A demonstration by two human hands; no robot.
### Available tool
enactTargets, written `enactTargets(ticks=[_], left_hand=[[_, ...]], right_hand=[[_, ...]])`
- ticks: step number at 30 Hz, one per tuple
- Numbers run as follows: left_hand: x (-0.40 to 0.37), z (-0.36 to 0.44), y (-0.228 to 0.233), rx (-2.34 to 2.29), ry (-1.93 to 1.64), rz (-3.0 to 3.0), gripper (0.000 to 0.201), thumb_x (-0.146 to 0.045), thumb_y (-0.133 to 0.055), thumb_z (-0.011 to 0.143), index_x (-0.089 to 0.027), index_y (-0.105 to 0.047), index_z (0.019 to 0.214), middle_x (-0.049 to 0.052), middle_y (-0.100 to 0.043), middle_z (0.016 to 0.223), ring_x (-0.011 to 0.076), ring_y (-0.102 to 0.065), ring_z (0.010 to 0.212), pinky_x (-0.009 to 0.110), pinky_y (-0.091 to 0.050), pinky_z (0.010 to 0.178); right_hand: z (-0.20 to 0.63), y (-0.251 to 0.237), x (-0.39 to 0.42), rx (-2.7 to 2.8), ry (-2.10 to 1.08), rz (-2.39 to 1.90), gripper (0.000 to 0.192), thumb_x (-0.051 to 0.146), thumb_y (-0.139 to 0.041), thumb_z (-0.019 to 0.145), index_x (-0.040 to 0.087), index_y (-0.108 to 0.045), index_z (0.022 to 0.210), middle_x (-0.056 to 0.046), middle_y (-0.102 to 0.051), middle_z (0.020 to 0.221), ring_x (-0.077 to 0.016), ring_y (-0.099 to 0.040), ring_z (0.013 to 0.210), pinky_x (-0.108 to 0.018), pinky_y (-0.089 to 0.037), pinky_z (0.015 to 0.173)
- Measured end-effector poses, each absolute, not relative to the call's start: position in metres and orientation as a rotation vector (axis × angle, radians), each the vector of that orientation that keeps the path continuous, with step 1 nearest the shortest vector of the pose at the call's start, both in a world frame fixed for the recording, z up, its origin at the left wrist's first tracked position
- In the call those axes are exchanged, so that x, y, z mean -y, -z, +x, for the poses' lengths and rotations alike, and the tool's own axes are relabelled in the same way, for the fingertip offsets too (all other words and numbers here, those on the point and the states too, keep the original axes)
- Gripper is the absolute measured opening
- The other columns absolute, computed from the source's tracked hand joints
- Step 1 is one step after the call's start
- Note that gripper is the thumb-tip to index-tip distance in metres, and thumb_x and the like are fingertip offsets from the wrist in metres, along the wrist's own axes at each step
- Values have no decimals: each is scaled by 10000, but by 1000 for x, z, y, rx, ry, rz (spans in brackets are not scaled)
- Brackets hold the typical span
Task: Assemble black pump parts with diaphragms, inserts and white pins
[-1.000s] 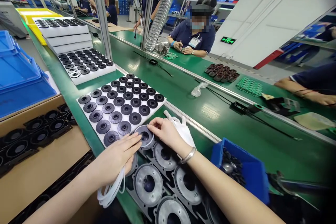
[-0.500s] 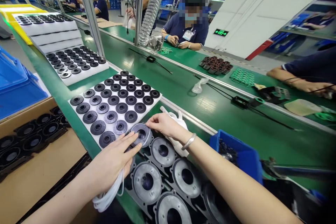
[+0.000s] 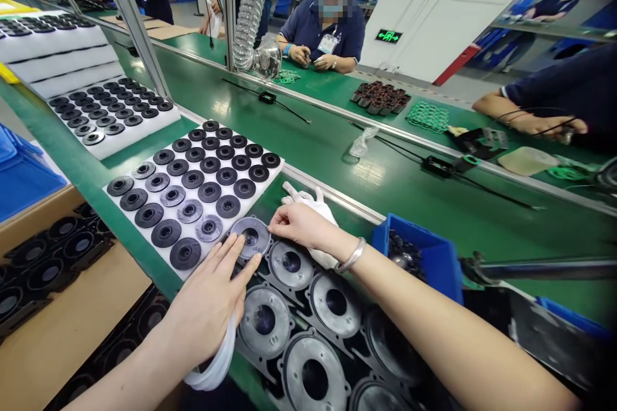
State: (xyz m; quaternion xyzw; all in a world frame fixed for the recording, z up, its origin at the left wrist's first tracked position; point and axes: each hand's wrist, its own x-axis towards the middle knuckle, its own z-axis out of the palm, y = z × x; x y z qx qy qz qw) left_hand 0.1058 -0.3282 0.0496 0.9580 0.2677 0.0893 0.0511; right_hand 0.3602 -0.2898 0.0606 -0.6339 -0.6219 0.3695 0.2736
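A round grey-and-black housing (image 3: 263, 241) with a central hole lies at the far end of several similar housings (image 3: 313, 369). My left hand (image 3: 207, 295) rests its outstretched fingertips on the near-left side of this housing. A bundle of white rings (image 3: 214, 359) hangs from under its palm, apparently held by the lower fingers, which are hidden. At the right rim of the same housing, my right hand (image 3: 294, 225) is closed in a pinch; whatever is between thumb and finger is too small to make out. Left of the housing lie rows of black discs (image 3: 193, 178) on a white foam sheet.
Under my right wrist lies a white glove (image 3: 318, 205). A blue bin (image 3: 434, 257) of small dark parts stands to the right. A metal rail (image 3: 337, 196) runs behind. Co-workers sit across the green bench; a cardboard box (image 3: 91, 289) of dark parts is at lower left.
The white ring seen across the housing earlier no longer stands out on its face. My view has shifted slightly rightward; both hands stay at the same housing.
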Motion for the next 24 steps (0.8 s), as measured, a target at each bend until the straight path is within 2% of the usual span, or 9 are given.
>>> enactTargets(ticks=[4,7,9,11,14,16,19,24], left_hand=[[327,105,-47,-807,-357,2917,576,-115,-493,903,-183,-456,1473,228,-359,1564,376,-337,1460,542,-419,1130],[327,103,-55,-824,-528,2779,443,-139,-439,965,-157,-520,1401,186,-486,1482,311,-465,1390,480,-452,1119],[329,104,-66,-884,-653,2602,374,-158,-396,1000,-160,-552,1340,141,-583,1374,229,-589,1263,375,-520,1050],[331,107,-77,-919,-711,2463,341,-165,-400,1000,-169,-566,1298,105,-663,1206,183,-680,1067,303,-589,894],[335,112,-86,-914,-729,2418,317,-170,-440,972,-154,-576,1258,71,-702,976,182,-706,839,298,-610,716],[337,115,-86,-867,-749,2430,301,-164,-440,974,-154,-579,1240,77,-714,997,192,-711,875,314,-613,757],[343,115,-82,-699,-740,2427,313,-165,-430,996,-178,-556,1282,90,-710,1124,184,-706,994,292,-606,843],[354,109,-76,-430,-741,2405,455,-229,-426,1029,-230,-412,1484,66,-723,1021,151,-715,848,241,-608,763]], right_hand=[[363,-74,292,1575,-868,-1815,262,341,-715,803,190,-610,617,-29,-642,632,-157,-540,583,-310,-392,593],[355,-96,312,1502,-834,-1738,256,357,-648,871,178,-618,690,-26,-635,675,-146,-531,607,-300,-399,608],[341,-111,336,1530,-1113,-1550,261,417,-651,883,171,-663,796,-16,-629,704,-134,-529,609,-280,-409,593],[324,-121,361,1511,-1537,-1308,314,470,-697,855,165,-689,928,-5,-625,722,-123,-534,609,-261,-425,582],[304,-125,389,1346,-1750,-1198,375,494,-788,776,149,-665,858,16,-592,674,-101,-514,588,-233,-416,564],[300,-122,398,1226,-1745,-1231,402,496,-826,733,149,-628,773,34,-562,612,-83,-481,537,-216,-382,521],[307,-118,402,1093,-1792,-1215,421,505,-831,724,157,-595,741,45,-552,547,-73,-450,476,-207,-338,479],[330,-114,404,1139,-1625,-1285,466,592,-737,786,166,-563,713,36,-553,535,-71,-411,456,-217,-282,469]])
